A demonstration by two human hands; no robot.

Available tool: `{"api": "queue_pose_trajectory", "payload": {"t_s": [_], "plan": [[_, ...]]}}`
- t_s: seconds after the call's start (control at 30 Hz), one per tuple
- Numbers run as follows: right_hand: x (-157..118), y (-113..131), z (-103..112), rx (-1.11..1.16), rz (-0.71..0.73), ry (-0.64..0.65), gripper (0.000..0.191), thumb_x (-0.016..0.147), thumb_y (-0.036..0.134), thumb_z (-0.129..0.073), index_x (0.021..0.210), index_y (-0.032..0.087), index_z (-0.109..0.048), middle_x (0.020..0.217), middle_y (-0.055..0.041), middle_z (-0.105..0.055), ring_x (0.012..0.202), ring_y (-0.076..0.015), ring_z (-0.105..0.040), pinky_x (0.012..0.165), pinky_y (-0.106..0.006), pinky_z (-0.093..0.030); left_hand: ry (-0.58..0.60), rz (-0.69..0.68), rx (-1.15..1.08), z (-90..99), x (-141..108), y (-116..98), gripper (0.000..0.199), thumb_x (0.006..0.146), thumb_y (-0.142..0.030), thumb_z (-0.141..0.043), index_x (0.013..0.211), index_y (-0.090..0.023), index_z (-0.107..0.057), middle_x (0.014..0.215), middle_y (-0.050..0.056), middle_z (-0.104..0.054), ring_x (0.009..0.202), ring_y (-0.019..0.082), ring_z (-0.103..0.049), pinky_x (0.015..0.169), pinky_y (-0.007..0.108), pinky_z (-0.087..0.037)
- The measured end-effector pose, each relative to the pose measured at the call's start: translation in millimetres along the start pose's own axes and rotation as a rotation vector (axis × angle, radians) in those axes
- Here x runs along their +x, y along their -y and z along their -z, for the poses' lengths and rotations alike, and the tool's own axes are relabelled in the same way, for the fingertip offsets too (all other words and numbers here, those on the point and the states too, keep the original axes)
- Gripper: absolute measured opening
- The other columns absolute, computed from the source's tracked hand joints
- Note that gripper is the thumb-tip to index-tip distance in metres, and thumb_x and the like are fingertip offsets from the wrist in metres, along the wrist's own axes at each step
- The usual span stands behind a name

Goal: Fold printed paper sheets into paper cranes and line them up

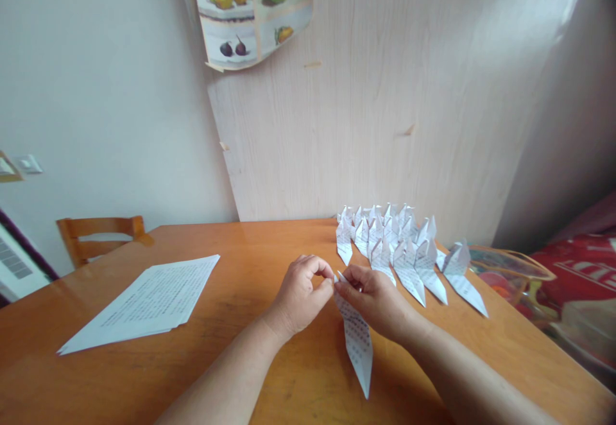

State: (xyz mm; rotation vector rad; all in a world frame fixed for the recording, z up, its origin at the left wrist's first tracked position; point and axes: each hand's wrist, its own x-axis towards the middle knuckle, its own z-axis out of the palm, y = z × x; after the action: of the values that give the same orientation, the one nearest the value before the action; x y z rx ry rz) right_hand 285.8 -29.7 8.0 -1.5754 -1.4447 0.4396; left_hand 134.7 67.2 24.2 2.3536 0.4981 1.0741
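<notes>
Between my two hands is a folded paper figure (357, 345) with printed text, its long pointed end aimed toward me. My left hand (308, 290) is closed, thumb and forefinger pinched at the paper's far tip. On the other side, my right hand (373, 296) grips the same paper between thumb and curled fingers. The upper part of the figure is partly hidden by my fingers. Just beyond my right hand, several similar folded paper figures (405, 264) stand in rows, with flat pointed ends toward me and upright peaks.
A stack of printed sheets (149, 300) lies on the left of the wooden table (235, 361). A wooden chair (101, 226) stands behind the left edge. Past the right edge are a clear plastic container (514, 264) and a red bag (577, 264). Fruit pictures (253, 11) hang on the wall board.
</notes>
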Motion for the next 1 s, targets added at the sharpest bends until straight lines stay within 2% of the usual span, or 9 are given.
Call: {"api": "queue_pose_trajectory", "payload": {"t_s": [0.27, 0.8, 1.0], "plan": [[0.3, 0.3, -0.2, 0.014, -0.010, -0.001, 0.021, 0.088, 0.029, -0.054, 0.069, 0.021, -0.051, 0.061, 0.0050, -0.045, 0.059, -0.0118, -0.041, 0.054, -0.025, -0.030, 0.031, 0.168, -0.150, 0.1, -0.3, 2.9, 0.008, 0.081, -0.014, -0.056, 0.081, -0.019, -0.061, 0.083, 0.001, -0.065, 0.083, 0.018, -0.061, 0.078, 0.029, -0.047], [0.8, -0.1, 1.1, 0.015, -0.014, -0.010, 0.024, 0.088, 0.034, -0.056, 0.068, 0.021, -0.053, 0.062, 0.0039, -0.047, 0.060, -0.0130, -0.042, 0.055, -0.027, -0.030, 0.054, 0.222, -0.193, 1.5, 0.0, 3.0, 0.006, 0.082, -0.017, -0.055, 0.083, -0.018, -0.061, 0.082, 0.001, -0.064, 0.080, 0.016, -0.058, 0.075, 0.027, -0.044], [2.6, -0.7, 3.1, 0.125, -0.017, -0.001, 0.024, 0.088, 0.040, -0.058, 0.072, 0.021, -0.059, 0.064, 0.0035, -0.049, 0.061, -0.0137, -0.042, 0.058, -0.027, -0.033, 0.032, 0.229, -0.259, -0.7, 0.9, 7.4, 0.003, 0.083, -0.019, -0.056, 0.084, -0.018, -0.059, 0.082, 0.001, -0.062, 0.079, 0.016, -0.057, 0.074, 0.027, -0.045]]}}
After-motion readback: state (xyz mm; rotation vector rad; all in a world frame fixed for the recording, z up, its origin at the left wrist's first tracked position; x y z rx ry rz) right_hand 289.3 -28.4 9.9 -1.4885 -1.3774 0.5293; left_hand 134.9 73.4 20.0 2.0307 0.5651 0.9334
